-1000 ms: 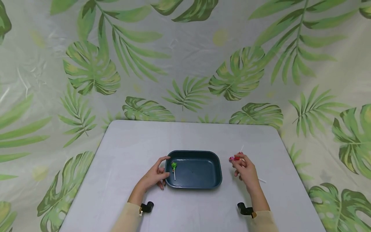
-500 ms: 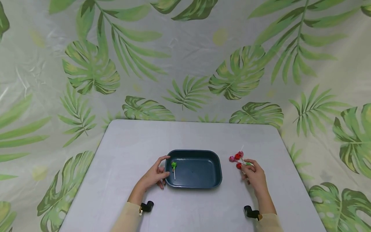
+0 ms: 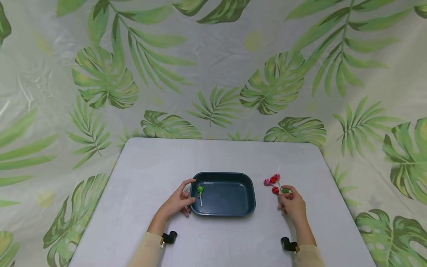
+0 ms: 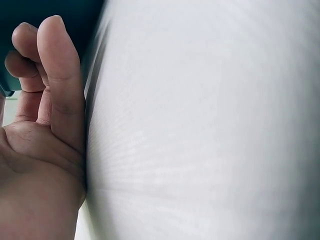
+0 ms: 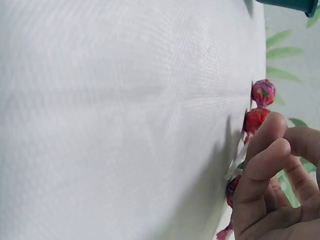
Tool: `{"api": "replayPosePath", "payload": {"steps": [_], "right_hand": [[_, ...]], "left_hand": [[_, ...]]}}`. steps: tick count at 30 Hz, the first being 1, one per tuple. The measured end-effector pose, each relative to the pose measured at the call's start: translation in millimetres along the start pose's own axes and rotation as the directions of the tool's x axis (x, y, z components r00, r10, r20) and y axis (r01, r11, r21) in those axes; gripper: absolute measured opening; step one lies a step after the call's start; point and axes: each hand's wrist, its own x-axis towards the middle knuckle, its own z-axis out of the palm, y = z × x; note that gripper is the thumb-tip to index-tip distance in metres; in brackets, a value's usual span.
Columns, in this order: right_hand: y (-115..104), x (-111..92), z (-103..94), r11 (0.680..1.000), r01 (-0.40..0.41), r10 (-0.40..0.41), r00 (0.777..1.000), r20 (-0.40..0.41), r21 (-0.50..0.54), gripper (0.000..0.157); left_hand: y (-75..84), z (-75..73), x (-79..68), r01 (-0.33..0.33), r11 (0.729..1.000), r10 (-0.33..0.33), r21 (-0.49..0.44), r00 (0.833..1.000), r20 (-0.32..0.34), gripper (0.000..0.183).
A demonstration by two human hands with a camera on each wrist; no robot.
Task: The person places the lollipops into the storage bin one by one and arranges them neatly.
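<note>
A dark blue rectangular tray stands mid-table, with a green-wrapped lollipop lying at its left end. My left hand holds the tray's left side, index finger and thumb at the rim. In the left wrist view, its other fingers are bent against the tray's outside. To the right, my right hand pinches another green lollipop by its head; the hand hides its stick. Beside those fingertips lies a red lollipop. Behind it are a red lollipop and a pink-purple lollipop.
Another reddish lollipop lies at the back of the group, its white stick pointing away. The white table ends at a leaf-printed curtain. A black camera sits on each wrist.
My right hand has moved from the red and pink lollipops right and nearer me to the green one, uncovering the red ones. My left hand and the tray have stayed put.
</note>
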Motion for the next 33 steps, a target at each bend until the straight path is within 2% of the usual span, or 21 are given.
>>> {"api": "replayPosePath", "payload": {"steps": [9,16,25,33], "right_hand": [[1.4,3.9,9.8,0.991,0.059,-0.061,0.998,-0.007,-0.123,0.044],[-5.3,0.4,14.5,0.955,0.128,-0.135,0.991,-0.008,-0.266,0.042],[-6.3,1.0,19.0,0.934,0.166,-0.165,0.986,0.029,-0.316,0.046],[-9.8,-0.4,23.3,0.931,0.157,-0.161,0.987,0.015,-0.330,0.038]], "left_hand": [[0.6,1.0,-0.6,0.004,1.000,-0.004,-0.017,1.000,0.002,0.077],[-1.4,0.4,-0.2,0.000,1.000,0.000,-0.021,1.000,0.008,0.076],[-2.5,-0.2,0.3,0.007,1.000,-0.007,-0.023,1.000,0.000,0.077],[-1.5,0.4,-0.6,0.012,1.000,-0.012,-0.019,1.000,-0.001,0.076]]}}
